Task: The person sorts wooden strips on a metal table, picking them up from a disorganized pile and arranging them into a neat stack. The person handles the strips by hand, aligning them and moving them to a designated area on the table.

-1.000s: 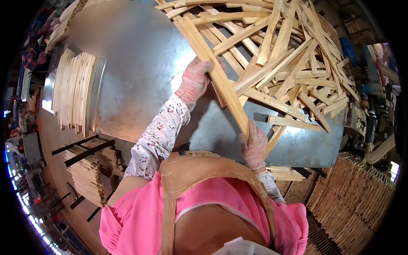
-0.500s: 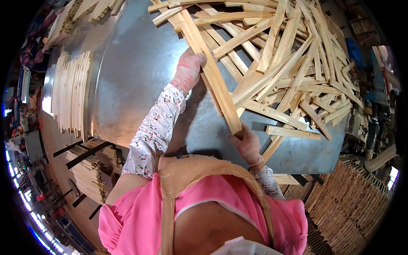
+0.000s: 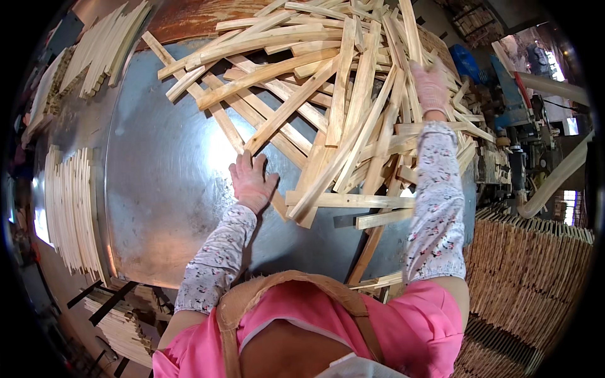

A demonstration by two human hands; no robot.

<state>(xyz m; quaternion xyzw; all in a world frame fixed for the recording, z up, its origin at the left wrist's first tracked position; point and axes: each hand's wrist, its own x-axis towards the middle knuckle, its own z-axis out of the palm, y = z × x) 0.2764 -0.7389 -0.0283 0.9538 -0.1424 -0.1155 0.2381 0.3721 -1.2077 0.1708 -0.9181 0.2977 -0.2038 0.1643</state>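
Head view: long slat held earlier now gone from both hands; left hand [image 3: 252, 183] flat, released, on worktop [image 3: 157, 208]; right hand [image 3: 430, 87] reaching far right into slat pile [image 3: 340, 113], grip unclear.

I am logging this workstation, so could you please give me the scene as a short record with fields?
Setting: wood workshop, seen from above
Work surface: round grey metal table
Main material: loose pile of pale wooden slats across the table's far half
Left hand: pink glove, fingers spread, resting at the near edge of the pile on a slat
Right hand: pink glove, reaching into the pile's right side; grip cannot be told
Left side: neat row of slats along the table edge
Right side: stacked slats below table level
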